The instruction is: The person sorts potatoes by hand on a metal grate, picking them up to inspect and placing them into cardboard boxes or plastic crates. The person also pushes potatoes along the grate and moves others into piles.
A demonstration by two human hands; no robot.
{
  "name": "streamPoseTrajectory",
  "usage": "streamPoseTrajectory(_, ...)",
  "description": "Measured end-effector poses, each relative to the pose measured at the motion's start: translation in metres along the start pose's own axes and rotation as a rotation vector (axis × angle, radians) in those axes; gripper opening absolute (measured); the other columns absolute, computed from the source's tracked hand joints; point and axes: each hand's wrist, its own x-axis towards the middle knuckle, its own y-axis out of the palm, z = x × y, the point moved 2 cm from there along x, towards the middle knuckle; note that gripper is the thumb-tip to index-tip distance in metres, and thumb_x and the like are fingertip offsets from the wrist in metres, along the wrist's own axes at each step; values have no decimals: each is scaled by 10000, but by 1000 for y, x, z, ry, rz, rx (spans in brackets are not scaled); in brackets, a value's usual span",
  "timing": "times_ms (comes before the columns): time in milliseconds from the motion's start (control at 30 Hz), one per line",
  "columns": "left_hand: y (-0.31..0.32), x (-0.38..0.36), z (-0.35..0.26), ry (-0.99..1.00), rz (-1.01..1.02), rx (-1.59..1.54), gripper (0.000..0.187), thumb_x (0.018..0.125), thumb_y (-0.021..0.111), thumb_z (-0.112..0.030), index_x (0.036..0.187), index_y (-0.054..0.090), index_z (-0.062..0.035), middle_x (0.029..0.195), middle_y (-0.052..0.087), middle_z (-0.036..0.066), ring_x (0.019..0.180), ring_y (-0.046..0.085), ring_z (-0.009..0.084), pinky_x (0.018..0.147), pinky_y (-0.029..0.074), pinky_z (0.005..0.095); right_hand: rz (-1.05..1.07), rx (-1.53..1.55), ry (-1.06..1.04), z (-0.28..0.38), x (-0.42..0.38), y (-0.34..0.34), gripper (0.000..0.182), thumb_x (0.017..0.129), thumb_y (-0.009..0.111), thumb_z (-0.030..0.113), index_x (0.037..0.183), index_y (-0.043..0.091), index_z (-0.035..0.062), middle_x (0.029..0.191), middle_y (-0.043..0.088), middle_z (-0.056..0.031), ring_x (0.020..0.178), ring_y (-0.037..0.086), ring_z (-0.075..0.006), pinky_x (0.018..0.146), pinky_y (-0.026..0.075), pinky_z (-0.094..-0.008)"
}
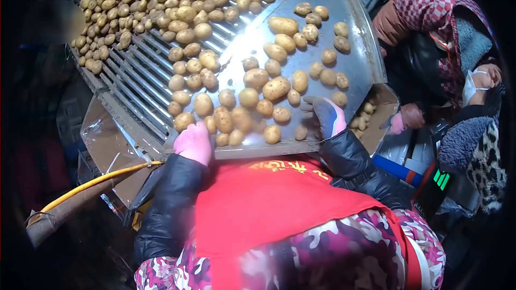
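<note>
Many potatoes (276,88) lie loose on a sloping metal sorting table (236,78). My left hand (194,142), in a pink glove, is at the table's near edge, right beside a potato (184,122). Its fingers look curled in, and what they may hold is hidden. Near the right side of the table is my right hand (328,116), in a pink glove with a grey palm. Its fingers are apart and nothing shows between them. A potato (339,98) lies just above it, and a small one (301,132) lies to its left.
A dense heap of potatoes (118,5) covers the upper left, over metal bars (134,70). At the right, a cardboard box (388,99) holds potatoes. Another person's pink-gloved hand (406,120) is beside that box. A yellow hose (97,185) runs at lower left.
</note>
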Motion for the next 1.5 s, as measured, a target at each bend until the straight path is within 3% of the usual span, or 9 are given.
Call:
streamPoseTrajectory(233,-20,-12,20,35,-138,-430,452,891,762,-244,1274,666,-23,1159,717,226,1035,727,339,901,581,432,-38,9,84,-8,-6,-30,429,1036,633,358,1304,660,24,1027,738,-105,847,685,-141,720,555,-299)
streamPoseTrajectory(367,-3,-26,49,-76,113,-1872,432,1004,680,-237,1378,611,-33,1155,683,99,965,670,227,864,579,362,313,-885,-553,41,2,34,350,918,692,184,1261,669,118,905,703,-143,877,710,-360,776,558,-473)
streamPoseTrajectory(500,2,-54,38,30,98,-2007,401,1038,597,-224,1409,593,-74,1318,612,173,1023,672,253,886,600,374,654,-1451,-508,43,27,111,368,873,658,157,1242,651,153,904,706,-148,899,720,-359,799,551,-480)
streamPoseTrajectory(667,12,-71,42,16,352,-2354,384,1032,568,-104,1414,602,-128,1443,551,164,1188,643,304,976,586,414,543,-1057,-176,72,40,104,250,885,671,214,1092,763,108,941,738,-165,954,752,-322,806,575,-448)
streamPoseTrajectory(767,41,-67,45,194,135,-1991,396,1030,570,-81,1422,590,-128,1401,556,145,1184,648,283,933,600,392,528,-625,-502,84,29,59,266,882,664,120,1122,759,58,936,707,-118,734,689,-220,642,547,-332)
streamPoseTrajectory(900,7,-34,21,376,-74,-1186,248,995,632,-54,1228,713,-69,1123,686,77,975,668,147,796,581,305,412,-199,267,88,-4,-11,161,876,744,90,982,726,-30,727,662,-72,568,607,-127,506,453,-275)
streamPoseTrajectory(1100,-54,21,-71,380,-236,-364,498,881,738,-426,1207,724,-49,1070,735,222,927,719,412,820,572,500,873,-1047,359,-27,-99,-139,253,825,758,142,1072,794,97,920,787,-82,777,744,-224,668,586,-370)
streamPoseTrajectory(1200,-77,45,-101,338,228,-270,359,880,731,-275,1141,757,-30,1065,751,224,979,746,375,860,594,466,1373,-1403,906,-146,-174,-190,405,834,746,333,1202,778,169,1132,779,-120,1070,728,-312,946,549,-416)
streamPoseTrajectory(1500,-42,33,-72,380,-263,-397,332,952,632,-318,1058,731,-19,1029,761,209,974,757,361,841,602,476,549,-1183,165,54,-91,-68,300,907,701,343,1105,779,131,1033,754,-184,956,724,-390,860,566,-464)
